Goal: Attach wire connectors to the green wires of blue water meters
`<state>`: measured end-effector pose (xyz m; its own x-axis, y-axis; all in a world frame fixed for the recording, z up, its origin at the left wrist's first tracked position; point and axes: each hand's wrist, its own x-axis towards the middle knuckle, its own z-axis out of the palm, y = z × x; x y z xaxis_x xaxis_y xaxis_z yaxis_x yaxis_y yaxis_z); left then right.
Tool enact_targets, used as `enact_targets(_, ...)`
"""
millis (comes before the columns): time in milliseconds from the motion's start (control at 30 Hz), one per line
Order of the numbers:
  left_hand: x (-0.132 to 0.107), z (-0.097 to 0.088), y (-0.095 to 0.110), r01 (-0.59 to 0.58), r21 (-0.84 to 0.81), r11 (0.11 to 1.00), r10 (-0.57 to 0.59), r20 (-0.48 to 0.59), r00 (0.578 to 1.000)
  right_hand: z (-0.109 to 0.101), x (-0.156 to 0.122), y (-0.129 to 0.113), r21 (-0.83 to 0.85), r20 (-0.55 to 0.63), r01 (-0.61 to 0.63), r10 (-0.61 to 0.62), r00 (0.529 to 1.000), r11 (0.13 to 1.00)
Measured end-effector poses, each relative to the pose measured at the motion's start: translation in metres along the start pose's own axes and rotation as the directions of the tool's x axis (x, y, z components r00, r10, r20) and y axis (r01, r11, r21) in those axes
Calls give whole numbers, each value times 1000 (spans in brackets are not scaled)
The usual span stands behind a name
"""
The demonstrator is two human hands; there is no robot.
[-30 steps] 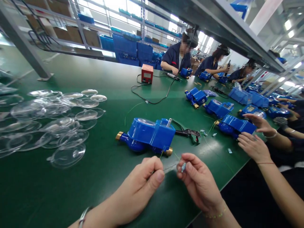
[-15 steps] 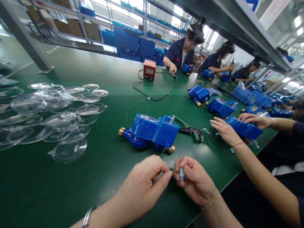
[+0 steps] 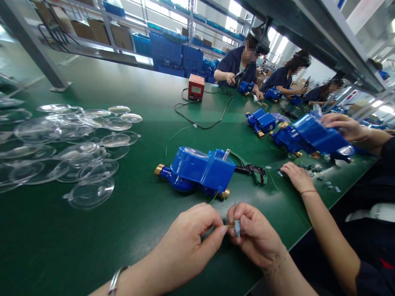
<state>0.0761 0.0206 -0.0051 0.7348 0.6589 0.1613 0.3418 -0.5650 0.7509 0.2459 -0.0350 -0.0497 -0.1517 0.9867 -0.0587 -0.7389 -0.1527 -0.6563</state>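
Observation:
My left hand (image 3: pixel 199 238) pinches a thin yellow-green wire (image 3: pixel 230 225) between thumb and forefinger. My right hand (image 3: pixel 257 234) is closed on a small pale-blue seal tag (image 3: pixel 237 227), where the wire's end meets it; whether the wire passes through cannot be made out. Just beyond both hands a blue water meter (image 3: pixel 200 168) with brass threaded ends lies on the green table. Green wire (image 3: pixel 214 198) hangs from its near brass end. Behind its right side rests a black and green hand tool (image 3: pixel 254 172), like pliers.
Clear plastic discs (image 3: pixel 89 193) are heaped on the left. A red box (image 3: pixel 196 87) with a black cable stands further back. On the right a co-worker's hand (image 3: pixel 347 125) holds another blue meter (image 3: pixel 321 133), near scattered small tags (image 3: pixel 333 188). Other people work beyond.
My hands stay almost in place, with the seal tag turned slightly. The co-worker at right has raised a blue meter and shifted the other hand down onto the table.

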Motion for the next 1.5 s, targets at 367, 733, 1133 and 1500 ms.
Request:
enact_targets(367, -3, 1, -3, -21, 24, 999, 21, -2, 1000, 2, -1, 0, -49, -35, 6, -8, 999, 999)
enact_targets(733, 0, 1, -2, 0, 18, 1000, 0, -1, 1000, 1, -1, 1, -34, -33, 4, -5, 999, 999)
enact_targets(1133, -2, 1, -4, -2, 19, 1000, 2, -1, 1000, 3, -1, -1, -34, -38, 5, -7, 999, 999)
enact_targets(1500, 0, 1, -2, 6, 31, 1000, -7, 19, 1000, 2, -1, 1, -69, -61, -2, -3, 998, 998)
